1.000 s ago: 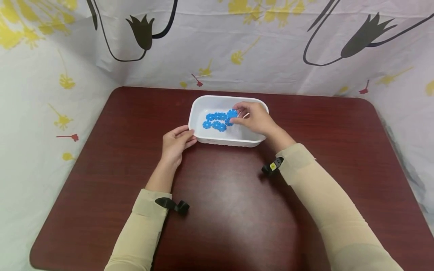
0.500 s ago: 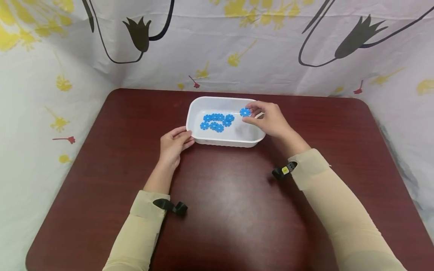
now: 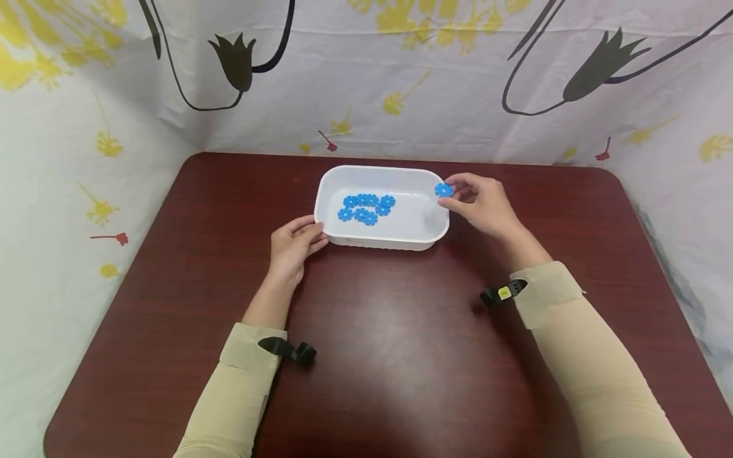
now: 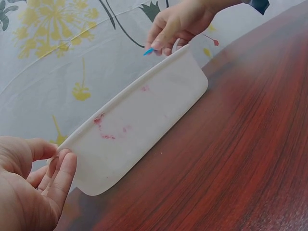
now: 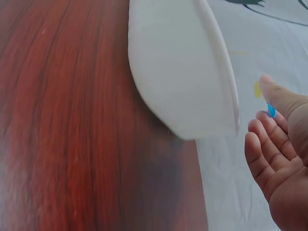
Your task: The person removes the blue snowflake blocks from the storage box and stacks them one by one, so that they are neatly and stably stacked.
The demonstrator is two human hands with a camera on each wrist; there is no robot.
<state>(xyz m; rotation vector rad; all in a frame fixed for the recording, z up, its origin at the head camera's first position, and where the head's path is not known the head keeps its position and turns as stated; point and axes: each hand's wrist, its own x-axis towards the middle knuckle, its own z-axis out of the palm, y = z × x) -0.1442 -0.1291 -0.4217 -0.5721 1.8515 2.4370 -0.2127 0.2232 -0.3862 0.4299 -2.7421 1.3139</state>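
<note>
A white plastic tub (image 3: 412, 240) stands near the back of the table, with several blue notched discs (image 3: 369, 201) lying in its left half, some overlapping. My left hand (image 3: 293, 247) grips the tub's near left corner, thumb at the rim and fingers along the outer wall, as the left wrist view also shows. My right hand (image 3: 483, 202) pinches one blue snowflake-shaped disc (image 3: 443, 190) between thumb and fingertips. It is over the tub's right rim in the head view. In the right wrist view that disc (image 5: 271, 110) shows edge-on, mostly hidden behind the thumb.
The dark red wooden table (image 3: 366, 331) has rounded back corners. Behind it and at the sides hangs a white cloth (image 3: 458, 121) printed with flowers. Faint red marks (image 4: 99, 119) show on the tub's near wall. A black wrist camera (image 3: 504, 293) sits on each sleeve.
My right hand has lifted one blue disc from beside the others and carried it rightward across the tub to its right rim. My left hand keeps its grip on the corner.
</note>
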